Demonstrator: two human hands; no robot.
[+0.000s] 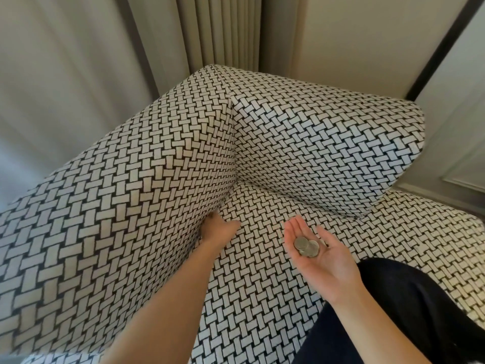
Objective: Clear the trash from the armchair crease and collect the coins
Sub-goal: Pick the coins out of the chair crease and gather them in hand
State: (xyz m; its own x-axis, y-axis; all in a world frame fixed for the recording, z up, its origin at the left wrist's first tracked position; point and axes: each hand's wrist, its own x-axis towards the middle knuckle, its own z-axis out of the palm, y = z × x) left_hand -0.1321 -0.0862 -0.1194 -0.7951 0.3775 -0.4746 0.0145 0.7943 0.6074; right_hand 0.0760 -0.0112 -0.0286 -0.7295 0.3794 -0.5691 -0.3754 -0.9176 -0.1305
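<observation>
An armchair (288, 143) in black-and-white basket-weave fabric fills the view. My left hand (216, 228) is pushed into the crease (223, 206) between the left armrest and the seat; its fingers are buried in the gap and hidden. My right hand (317, 256) hovers palm up over the seat cushion, fingers apart, cupping several silver coins (306, 246) in the palm. No trash shows in the crease from here.
Beige curtains (217, 30) hang behind the chair and a pale wall with a dark door frame (443, 46) runs at the right. My dark-clothed leg (409, 311) rests on the seat front at the lower right.
</observation>
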